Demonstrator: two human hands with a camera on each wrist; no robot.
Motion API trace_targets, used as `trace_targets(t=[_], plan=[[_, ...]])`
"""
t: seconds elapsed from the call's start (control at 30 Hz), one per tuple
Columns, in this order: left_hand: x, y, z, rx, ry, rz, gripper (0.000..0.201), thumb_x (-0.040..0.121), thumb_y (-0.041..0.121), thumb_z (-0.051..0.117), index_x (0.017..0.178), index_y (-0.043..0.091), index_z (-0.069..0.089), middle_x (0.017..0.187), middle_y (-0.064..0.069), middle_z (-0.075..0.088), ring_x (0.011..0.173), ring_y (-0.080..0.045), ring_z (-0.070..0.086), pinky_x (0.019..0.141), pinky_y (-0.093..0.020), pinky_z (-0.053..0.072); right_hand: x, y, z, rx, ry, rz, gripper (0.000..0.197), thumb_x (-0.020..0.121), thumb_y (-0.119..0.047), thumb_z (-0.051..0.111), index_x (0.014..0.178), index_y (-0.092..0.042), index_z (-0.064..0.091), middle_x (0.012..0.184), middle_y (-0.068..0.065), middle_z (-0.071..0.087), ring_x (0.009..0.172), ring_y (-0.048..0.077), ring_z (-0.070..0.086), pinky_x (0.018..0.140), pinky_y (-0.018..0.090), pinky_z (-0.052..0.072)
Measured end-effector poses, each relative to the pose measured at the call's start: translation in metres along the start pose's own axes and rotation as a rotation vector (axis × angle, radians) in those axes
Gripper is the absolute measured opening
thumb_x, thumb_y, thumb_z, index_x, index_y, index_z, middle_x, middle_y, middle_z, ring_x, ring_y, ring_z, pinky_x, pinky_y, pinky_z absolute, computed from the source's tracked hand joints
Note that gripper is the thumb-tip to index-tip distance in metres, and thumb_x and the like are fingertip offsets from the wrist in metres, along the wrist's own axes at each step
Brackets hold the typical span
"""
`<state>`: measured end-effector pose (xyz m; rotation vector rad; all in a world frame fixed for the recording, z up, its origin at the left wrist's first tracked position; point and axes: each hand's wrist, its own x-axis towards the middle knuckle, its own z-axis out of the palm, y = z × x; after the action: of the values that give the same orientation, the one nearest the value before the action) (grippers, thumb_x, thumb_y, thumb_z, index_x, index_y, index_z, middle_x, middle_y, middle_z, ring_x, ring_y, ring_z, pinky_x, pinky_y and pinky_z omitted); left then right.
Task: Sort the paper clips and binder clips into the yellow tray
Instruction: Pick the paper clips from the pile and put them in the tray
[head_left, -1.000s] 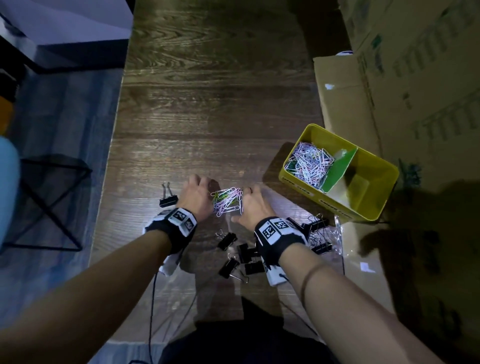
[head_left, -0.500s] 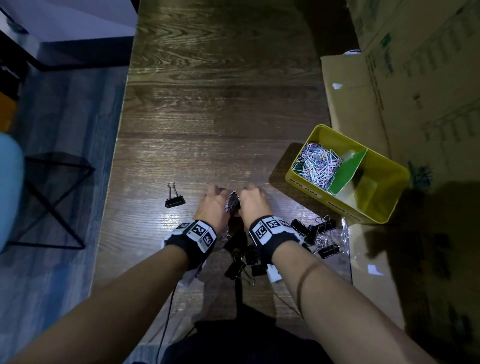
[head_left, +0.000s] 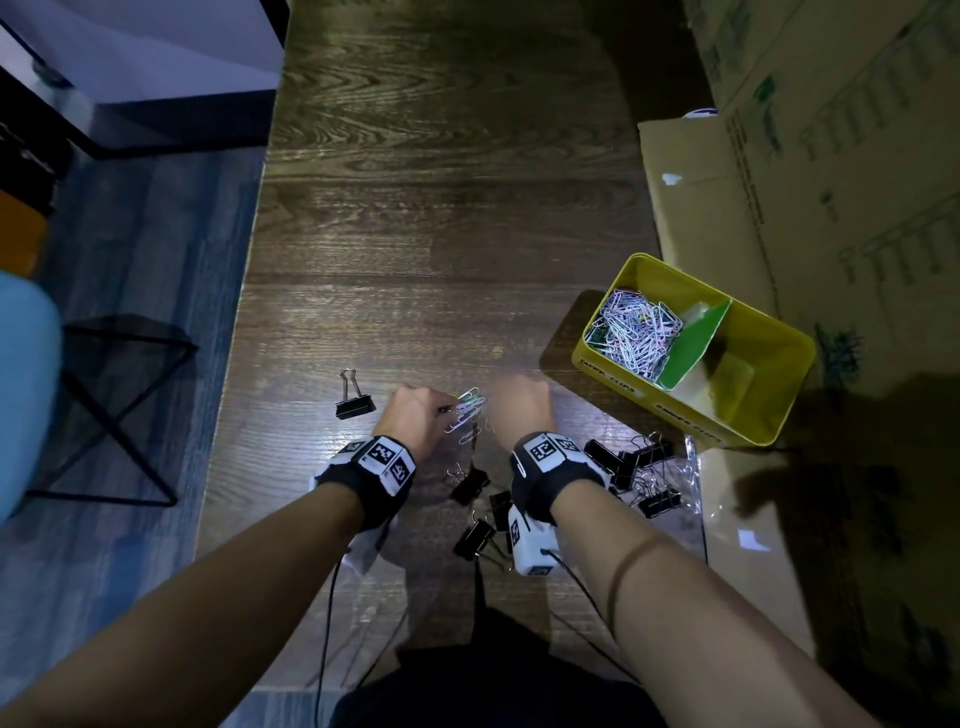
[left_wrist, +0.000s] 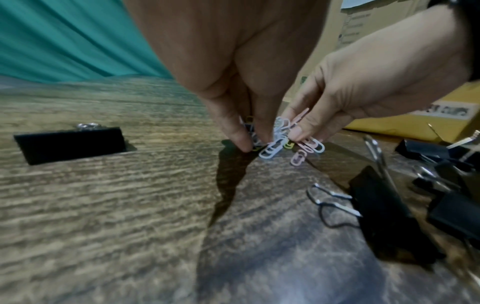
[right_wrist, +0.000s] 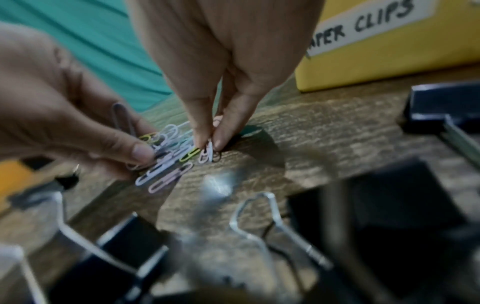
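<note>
Head view shows the loose paper clips (head_left: 467, 415) on the wooden table (head_left: 441, 234), between your two hands, left of the yellow tray (head_left: 779, 410). Your left hand (head_left: 415, 421) pinches a bunch of them at the table surface; your right hand (head_left: 519, 415) pinches a few more just beside it. More paper clips fill the tray's left compartment. Black binder clips (head_left: 631, 462) lie near your wrists, and a lone binder clip (head_left: 355, 407) sits left of your left hand.
</note>
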<state>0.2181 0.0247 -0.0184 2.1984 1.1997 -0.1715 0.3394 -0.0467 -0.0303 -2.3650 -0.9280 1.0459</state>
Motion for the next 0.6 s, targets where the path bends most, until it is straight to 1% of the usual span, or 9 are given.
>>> trace_targets(t=[0.1,0.17,0.23,0.3,0.33,0.4,0.5,0.53,0.6], plan=[[0.006,-0.006,-0.004,-0.099,-0.012,-0.035,0.021,0.08,0.021,0.07,0.101,0.016,0.073,0.096,-0.012,0.073,0.087,-0.024,0.066,0.072,-0.017,0.041,0.001,0.003,-0.003,0.109,0.04,0.035,0.02,0.081,-0.011,0.074,0.1,-0.015,0.075,0.095,0.01,0.072,0.072,0.017,0.064,0.069,0.018,0.05],[0.013,-0.013,-0.004,-0.228,-0.053,-0.078,0.023,0.077,0.015,0.073,0.1,0.011,0.072,0.093,-0.012,0.073,0.08,-0.018,0.066,0.064,-0.011,0.041,0.002,0.005,-0.006,0.188,0.063,0.053,0.019,0.079,-0.012,0.076,0.098,-0.014,0.076,0.091,0.007,0.073,0.071,0.012,0.06,0.068,0.012,0.044],[0.018,-0.022,-0.006,-0.42,-0.107,-0.146,0.02,0.076,0.008,0.074,0.096,0.007,0.073,0.086,-0.013,0.073,0.068,-0.011,0.063,0.063,-0.011,0.047,0.002,0.006,-0.01,0.268,0.082,0.058,0.021,0.075,-0.011,0.079,0.096,-0.013,0.076,0.092,0.006,0.074,0.074,0.011,0.062,0.072,0.012,0.045],[0.021,-0.031,-0.01,-0.628,-0.124,-0.237,0.013,0.074,0.002,0.074,0.083,0.011,0.074,0.08,-0.013,0.073,0.059,-0.009,0.062,0.068,-0.021,0.055,0.003,0.007,-0.014,0.34,0.1,0.073,0.022,0.072,-0.011,0.081,0.094,-0.014,0.076,0.092,0.006,0.074,0.078,0.015,0.067,0.08,0.02,0.052],[0.022,-0.035,-0.012,-0.729,-0.125,-0.268,0.013,0.074,-0.002,0.072,0.078,0.01,0.074,0.074,-0.009,0.073,0.056,-0.008,0.063,0.066,-0.024,0.056,0.003,0.007,-0.017,0.38,0.108,0.074,0.022,0.071,-0.011,0.082,0.093,-0.015,0.077,0.09,0.006,0.074,0.079,0.017,0.068,0.083,0.026,0.055],[0.023,-0.034,-0.02,-0.884,-0.124,-0.306,0.012,0.076,-0.011,0.066,0.078,0.001,0.068,0.06,0.0,0.071,0.051,-0.006,0.063,0.057,-0.018,0.056,0.002,0.008,-0.022,0.454,0.123,0.063,0.022,0.069,-0.013,0.084,0.09,-0.018,0.077,0.083,0.004,0.074,0.077,0.02,0.07,0.082,0.035,0.057],[0.025,-0.024,-0.041,-1.02,-0.14,-0.296,0.012,0.076,-0.013,0.062,0.08,-0.003,0.064,0.058,-0.002,0.07,0.052,-0.01,0.065,0.056,-0.017,0.056,-0.004,0.007,-0.036,0.578,0.167,0.064,0.023,0.067,-0.014,0.085,0.084,-0.027,0.077,0.078,0.001,0.074,0.076,0.024,0.071,0.08,0.04,0.058],[0.027,-0.019,-0.047,-1.053,-0.149,-0.284,0.012,0.076,-0.013,0.061,0.08,-0.002,0.065,0.059,-0.003,0.07,0.054,-0.01,0.066,0.058,-0.018,0.056,-0.008,0.006,-0.043,0.642,0.183,0.066,0.024,0.067,-0.011,0.084,0.083,-0.027,0.076,0.079,0.0,0.074,0.076,0.023,0.071,0.079,0.041,0.058],[0.03,0.0,-0.059,-1.1,-0.178,-0.246,0.018,0.077,-0.014,0.059,0.074,0.001,0.069,0.06,-0.003,0.07,0.056,-0.01,0.067,0.059,-0.02,0.057,-0.017,0.005,-0.058,0.754,0.206,0.045,0.025,0.07,-0.005,0.082,0.09,-0.019,0.076,0.086,0.002,0.074,0.079,0.02,0.072,0.08,0.041,0.059]])
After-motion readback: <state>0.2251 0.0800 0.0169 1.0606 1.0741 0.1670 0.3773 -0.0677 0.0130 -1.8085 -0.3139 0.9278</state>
